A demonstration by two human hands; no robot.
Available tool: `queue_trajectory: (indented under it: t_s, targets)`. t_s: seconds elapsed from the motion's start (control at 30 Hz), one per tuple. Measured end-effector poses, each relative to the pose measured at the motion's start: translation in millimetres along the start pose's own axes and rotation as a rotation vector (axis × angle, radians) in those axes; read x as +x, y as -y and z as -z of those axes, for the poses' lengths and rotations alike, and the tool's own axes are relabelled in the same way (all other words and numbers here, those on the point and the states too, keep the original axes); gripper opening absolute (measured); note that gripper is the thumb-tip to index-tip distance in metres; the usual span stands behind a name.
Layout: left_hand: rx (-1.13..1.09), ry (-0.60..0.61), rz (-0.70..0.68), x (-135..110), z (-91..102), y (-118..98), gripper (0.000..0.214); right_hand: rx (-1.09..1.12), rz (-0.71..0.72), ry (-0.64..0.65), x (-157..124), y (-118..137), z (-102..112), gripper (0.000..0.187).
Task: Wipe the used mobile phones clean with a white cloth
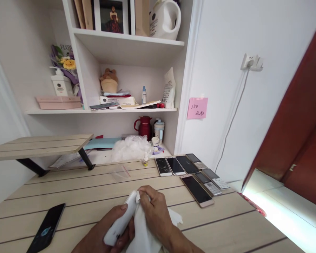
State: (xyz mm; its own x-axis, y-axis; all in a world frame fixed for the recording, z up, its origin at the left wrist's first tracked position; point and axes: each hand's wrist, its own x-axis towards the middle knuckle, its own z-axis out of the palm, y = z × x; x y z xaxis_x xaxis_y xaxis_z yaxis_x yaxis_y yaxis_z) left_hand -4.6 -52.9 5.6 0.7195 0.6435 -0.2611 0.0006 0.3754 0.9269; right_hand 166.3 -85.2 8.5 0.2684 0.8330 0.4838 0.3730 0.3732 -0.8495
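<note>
L hand (102, 230) gripping white phone (120, 219), R hand (155, 211) closed on cloth (140, 228); desk (221, 225) gap to phone row (196, 190).

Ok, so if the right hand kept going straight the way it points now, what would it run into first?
The white phone: the right hand has its fingers over the phone's top end. Beyond that, the line seems to reach the clear plastic bag on the desk, though depth is unclear.

This is a room in a home: white built-in shelves (126, 40) carry a pump bottle (60, 84) and a framed picture (110, 17). Mobile phones (186, 165) lie on a wood-grain table (68, 191).
</note>
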Motion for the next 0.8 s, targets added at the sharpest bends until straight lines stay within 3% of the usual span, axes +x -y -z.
queue_trajectory:
  t_s: [0.07, 0.27, 0.47, 0.53, 0.67, 0.73, 0.8]
  targets:
    - [0.009, -0.007, 0.01, 0, -0.9, -1, 0.066, -0.005, -0.057, 0.013, 0, -1, 0, 0.025]
    - [-0.047, -0.044, 0.073, 4, -1.4, 7, 0.062, -0.162, 0.269, -0.04, -3, -7, -2, 0.023]
    - [-0.169, -0.017, 0.01, 5, -5.1, 6, 0.065, -0.243, 0.13, -0.072, -11, -8, -7, 0.017]
    - [-0.235, -0.039, 0.016, 4, -7.8, 2, 0.064, -0.294, 0.248, -0.036, -19, -1, -11, 0.017]
    - [-0.452, -0.059, 0.107, 2, -11.1, -3, 0.047, -0.426, 0.587, 0.203, -30, 9, -18, 0.016]
    - [-0.496, -0.06, 0.086, 2, -10.5, -2, 0.038, -0.463, 0.555, 0.21, -28, 9, -17, 0.016]
    - [-0.47, -0.092, 0.05, 3, -9.2, 1, 0.038, -0.442, 0.421, 0.088, -25, 7, -15, 0.016]
